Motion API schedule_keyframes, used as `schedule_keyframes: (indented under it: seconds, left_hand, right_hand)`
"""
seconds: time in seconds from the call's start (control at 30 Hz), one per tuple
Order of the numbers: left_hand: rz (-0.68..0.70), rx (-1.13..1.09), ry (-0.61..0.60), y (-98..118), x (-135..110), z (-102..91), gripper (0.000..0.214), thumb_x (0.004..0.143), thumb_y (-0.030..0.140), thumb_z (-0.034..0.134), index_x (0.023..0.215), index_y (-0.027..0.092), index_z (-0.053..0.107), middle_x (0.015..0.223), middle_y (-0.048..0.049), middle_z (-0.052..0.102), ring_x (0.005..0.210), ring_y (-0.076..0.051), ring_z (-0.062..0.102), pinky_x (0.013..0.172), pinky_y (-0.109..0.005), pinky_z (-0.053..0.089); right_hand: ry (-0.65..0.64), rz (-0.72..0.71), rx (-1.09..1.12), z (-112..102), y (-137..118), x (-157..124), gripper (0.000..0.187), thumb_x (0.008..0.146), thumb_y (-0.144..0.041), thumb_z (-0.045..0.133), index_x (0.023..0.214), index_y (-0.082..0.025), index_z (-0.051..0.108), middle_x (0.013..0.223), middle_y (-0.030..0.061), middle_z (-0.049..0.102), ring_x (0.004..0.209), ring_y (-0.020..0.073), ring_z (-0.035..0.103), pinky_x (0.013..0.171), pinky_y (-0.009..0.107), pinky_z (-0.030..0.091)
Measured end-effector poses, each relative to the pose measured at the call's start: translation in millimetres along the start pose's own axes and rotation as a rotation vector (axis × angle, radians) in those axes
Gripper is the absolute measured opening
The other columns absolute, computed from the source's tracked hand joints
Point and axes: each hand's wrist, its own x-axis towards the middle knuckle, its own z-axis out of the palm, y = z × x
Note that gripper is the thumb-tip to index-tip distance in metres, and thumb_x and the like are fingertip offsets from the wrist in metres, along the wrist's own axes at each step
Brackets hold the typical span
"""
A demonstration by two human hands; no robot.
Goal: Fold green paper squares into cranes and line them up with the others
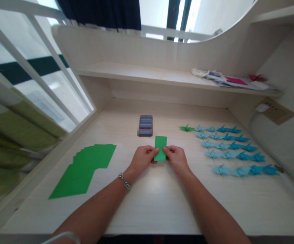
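Observation:
A green sheet of paper [160, 145], folded into a narrow rectangle, lies on the pale wooden desk [141, 203] in front of me. My left hand [143, 158] pinches its near left edge, fingers curled. My right hand [176, 158] pinches the near right edge the same way. A bracelet sits on my left wrist. Both hands rest low on the desk, almost touching each other across the paper.
A fanned stack of green sheets [85, 167] lies to the left. Several rows of blue paper cranes [232, 149] and one green crane [187, 128] stand at the right. A small blurred box [145, 125] sits behind the paper. Papers [233, 81] lie on the shelf.

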Motion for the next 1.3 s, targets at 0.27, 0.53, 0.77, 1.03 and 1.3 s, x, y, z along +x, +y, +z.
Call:
schedule_keyframes:
  seconds: [0.27, 0.53, 0.77, 1.03, 1.3]
  left_hand:
    - [0.031, 0.045, 0.036, -3.8, 1.7, -1.8, 0.040, 0.078, 0.051, 0.058, 0.070, 0.012, 0.063, 0.053, -0.0029, 0.062, 0.046, -0.013, 0.058, 0.044, -0.022, 0.044]
    - [0.030, 0.084, 0.060, -1.9, 0.7, -0.9, 0.038, 0.078, 0.049, 0.058, 0.069, 0.012, 0.063, 0.051, -0.0028, 0.062, 0.044, -0.012, 0.056, 0.042, -0.021, 0.041]
    - [0.010, 0.100, 0.102, 4.6, -0.6, -2.3, 0.036, 0.078, 0.047, 0.059, 0.069, 0.012, 0.064, 0.050, -0.0030, 0.062, 0.043, -0.012, 0.055, 0.043, -0.021, 0.041]
    - [0.001, 0.065, 0.120, 0.7, 0.7, -2.2, 0.036, 0.075, 0.047, 0.062, 0.069, 0.012, 0.063, 0.048, -0.0023, 0.061, 0.042, -0.012, 0.055, 0.041, -0.021, 0.041]
    - [-0.045, -0.157, 0.130, -5.9, 6.3, -7.0, 0.036, 0.071, 0.047, 0.067, 0.068, 0.012, 0.061, 0.050, -0.0026, 0.060, 0.043, -0.011, 0.054, 0.043, -0.022, 0.041]
  right_hand:
    - [-0.047, 0.077, 0.013, 4.0, 0.1, -2.0, 0.035, 0.063, -0.047, 0.071, 0.066, -0.013, 0.065, 0.057, 0.0032, 0.063, 0.047, 0.0118, 0.055, 0.047, 0.024, 0.044]
    - [-0.028, 0.102, 0.053, 5.6, -5.2, -3.9, 0.036, 0.063, -0.048, 0.071, 0.069, -0.013, 0.065, 0.056, 0.0021, 0.063, 0.045, 0.0115, 0.056, 0.045, 0.022, 0.044]
    - [-0.069, 0.124, 0.003, 6.4, -0.7, -3.9, 0.036, 0.065, -0.048, 0.069, 0.069, -0.013, 0.063, 0.054, 0.0024, 0.063, 0.041, 0.0102, 0.052, 0.042, 0.022, 0.041]
    - [-0.086, 0.125, -0.066, 7.0, -4.3, -6.1, 0.036, 0.072, -0.047, 0.062, 0.083, -0.013, 0.061, 0.053, 0.0007, 0.061, 0.039, 0.0104, 0.052, 0.038, 0.020, 0.036]
    - [-0.048, -0.278, -0.338, -4.4, -11.7, -7.8, 0.032, 0.084, -0.029, 0.051, 0.113, -0.022, 0.061, 0.073, 0.0029, 0.065, 0.062, 0.0149, 0.059, 0.056, 0.026, 0.048]
